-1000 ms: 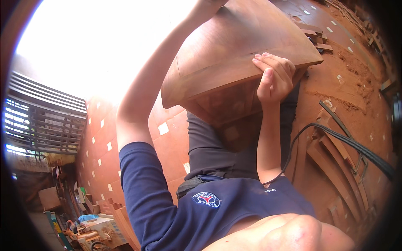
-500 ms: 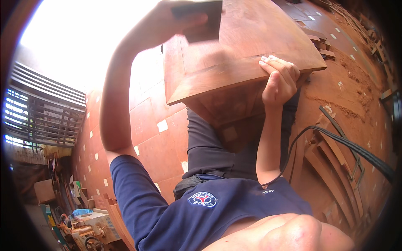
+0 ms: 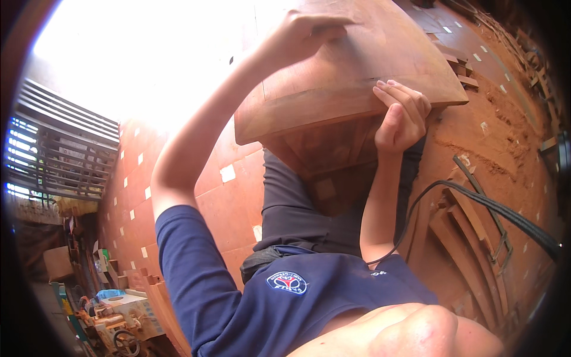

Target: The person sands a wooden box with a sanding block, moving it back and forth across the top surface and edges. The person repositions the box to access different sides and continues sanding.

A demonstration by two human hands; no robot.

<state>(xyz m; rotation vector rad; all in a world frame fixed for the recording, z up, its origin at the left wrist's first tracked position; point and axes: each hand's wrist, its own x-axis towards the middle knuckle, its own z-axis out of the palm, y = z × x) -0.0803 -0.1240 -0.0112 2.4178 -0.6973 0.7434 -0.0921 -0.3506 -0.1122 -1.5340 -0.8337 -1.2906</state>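
Note:
A wooden piece with a broad, smooth top (image 3: 297,68) stands in front of me. My left hand (image 3: 315,33) is bent over this top, pressing down toward its far middle. Only a dark sliver of sandpaper (image 3: 331,27) shows under its curled fingers; the rest is hidden by the hand. My right hand (image 3: 405,116) rests on the near right edge, fingers stretched out and close together on the wood, with no loose object in it. Below the top, the recessed wooden front (image 3: 315,146) lies in shadow between my legs.
Curved wooden pieces (image 3: 464,250) lie on the floor at right, beside a black cable (image 3: 511,217) crossing from my body. Short offcuts (image 3: 463,68) and sawdust (image 3: 493,131) lie beyond the top. A cluttered bench (image 3: 128,315) stands lower left, below a slatted grille (image 3: 62,146).
My left hand has come down and to the right from above the top, turning the sandpaper from plain view to under the fingers. My right hand stays at the edge.

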